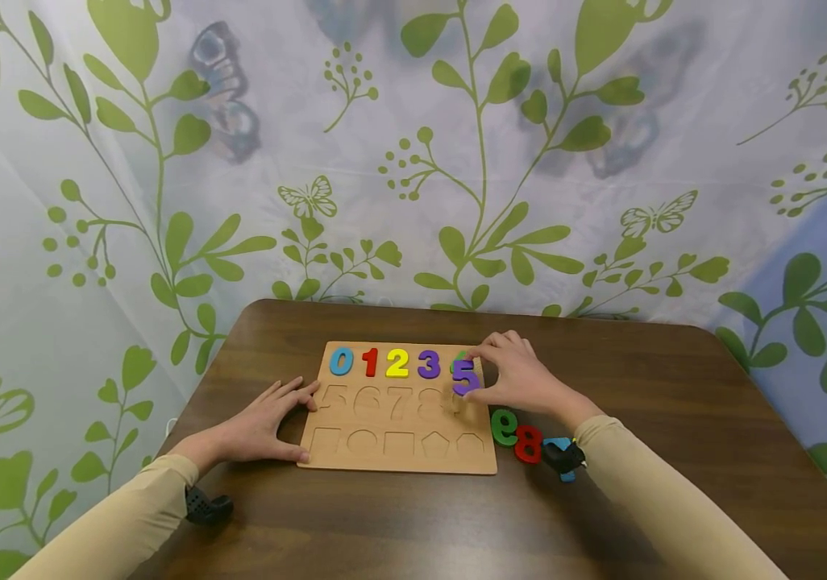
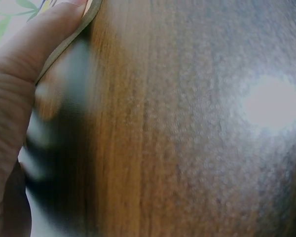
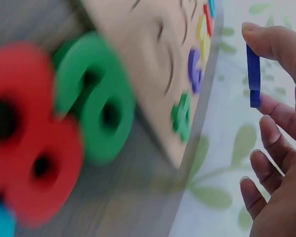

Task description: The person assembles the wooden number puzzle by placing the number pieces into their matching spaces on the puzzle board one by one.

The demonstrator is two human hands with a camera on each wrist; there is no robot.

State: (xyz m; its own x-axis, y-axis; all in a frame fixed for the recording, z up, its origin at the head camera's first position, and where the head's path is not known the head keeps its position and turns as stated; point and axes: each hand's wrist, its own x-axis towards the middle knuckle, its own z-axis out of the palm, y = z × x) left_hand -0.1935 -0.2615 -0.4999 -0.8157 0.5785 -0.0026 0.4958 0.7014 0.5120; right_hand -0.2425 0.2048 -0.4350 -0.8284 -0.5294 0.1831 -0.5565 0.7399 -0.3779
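A wooden number puzzle board (image 1: pixel 399 461) lies flat on the table. Its top row holds a blue 0 (image 1: pixel 341 361), red 1 (image 1: pixel 370 362), yellow 2 (image 1: pixel 397 363), purple 3 (image 1: pixel 429 364) and green 4 (image 3: pixel 181 116). Between thumb and index finger, my right hand (image 1: pixel 522 377) pinches a purple 5 (image 1: pixel 465 377) above the board's right side, partly covering the 4 in the head view. It appears edge-on in the right wrist view. Spread fingers of my left hand (image 1: pixel 268 423) rest at the board's left edge, the thumb (image 2: pixel 44 37) at its near corner.
Beside the board's right edge lie a green 6 or 9 (image 1: pixel 504 427), a red 8 (image 1: pixel 528 444) and a blue piece (image 1: pixel 567 475), partly hidden by the right wrist camera. The brown table (image 1: pixel 384 524) ends at a leaf-patterned curtain (image 1: pixel 355 161).
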